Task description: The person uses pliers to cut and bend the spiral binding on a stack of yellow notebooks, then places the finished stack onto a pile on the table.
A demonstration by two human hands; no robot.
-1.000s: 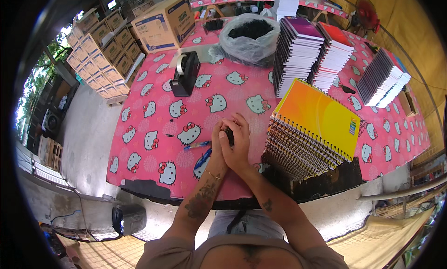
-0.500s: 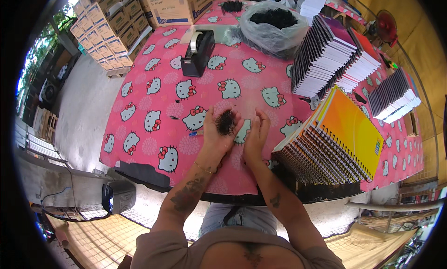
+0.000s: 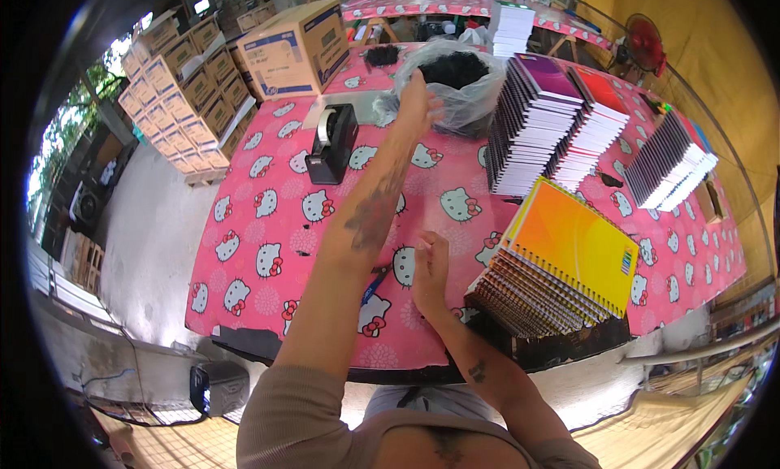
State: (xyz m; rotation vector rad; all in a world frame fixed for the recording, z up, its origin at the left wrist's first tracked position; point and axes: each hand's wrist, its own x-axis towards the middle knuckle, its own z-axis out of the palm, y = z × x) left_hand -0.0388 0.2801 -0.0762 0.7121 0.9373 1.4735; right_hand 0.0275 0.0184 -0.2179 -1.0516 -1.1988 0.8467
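My left hand (image 3: 418, 110) reaches far out over the table to the near left rim of a clear plastic bag (image 3: 479, 103), its fingers apart. Black wiry scraps (image 3: 455, 69) fill the top of the bag. No clump shows in this hand, though its palm is partly turned away. Closer to me, my right hand (image 3: 431, 266) hovers above the pink tablecloth with its fingers loosely curled in and nothing visible in them. Between my forearms lies a small blue-handled tool (image 3: 375, 282). Right of my right hand stands a stack of yellow-orange spiral notebooks (image 3: 581, 246).
A black tape dispenser (image 3: 333, 144) stands left of my left forearm. Tall stacks of purple-covered notebooks (image 3: 540, 120) and red-covered notebooks (image 3: 597, 103) rise at the right. A cardboard box (image 3: 296, 51) sits at the far left, and a small black pile (image 3: 382, 56) lies beside it.
My left hand has gone from the near middle, where it held a clump of black wiry scraps, out to the plastic bag. My right hand has curled its fingers and stayed near.
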